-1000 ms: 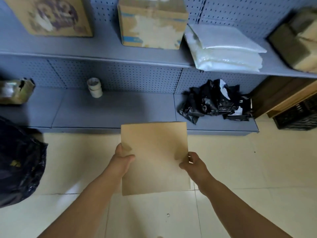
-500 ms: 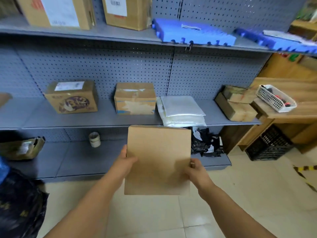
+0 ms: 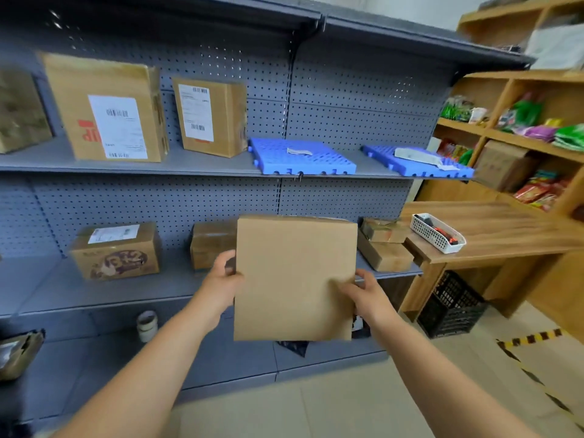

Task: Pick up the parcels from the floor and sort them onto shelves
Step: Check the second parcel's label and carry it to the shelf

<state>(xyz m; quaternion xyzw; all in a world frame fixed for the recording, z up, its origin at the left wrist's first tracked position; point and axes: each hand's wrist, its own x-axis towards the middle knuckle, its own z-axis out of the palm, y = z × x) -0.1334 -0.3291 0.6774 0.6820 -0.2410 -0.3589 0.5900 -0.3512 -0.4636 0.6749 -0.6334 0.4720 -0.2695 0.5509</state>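
Mid-carry step imo: parcel's off the floor, not shelved yet, I'm stood facing the grey shelving (image 3: 221, 165) picking a slot. L to R: big labelled box (image 3: 107, 109) and smaller labelled box (image 3: 210, 116) on the upper shelf, printed box (image 3: 115, 251) on the mid shelf below, tape roll (image 3: 147, 325) on the bottom shelf. My left hand (image 3: 222, 284) is curled round the left edge of the flat brown parcel (image 3: 295, 278), thumb on the front face, rest of the fingers behind so can't see them. Parcel is held up in the air in front of the mid shelf, hiding part of what's on it, touching no shelf afaict. My right hand (image 3: 366, 294) grips the right edge lower down, thumb on the front, fingers wrapped behind. Orientation: broad face toward me, long axis near vertical, top edge level w/ a slight tilt, thin side pointing at the shelving. Further R: blue plastic pallets (image 3: 303, 156) on the upper shelf, wooden counter (image 3: 493, 229) w/ white basket (image 3: 437, 233). Next move prob needs a bare stretch of shelf; mid shelf between printed box and the plain box behind the parcel looks free, then lay flat or slide in edge-first w/o knocking neighbours
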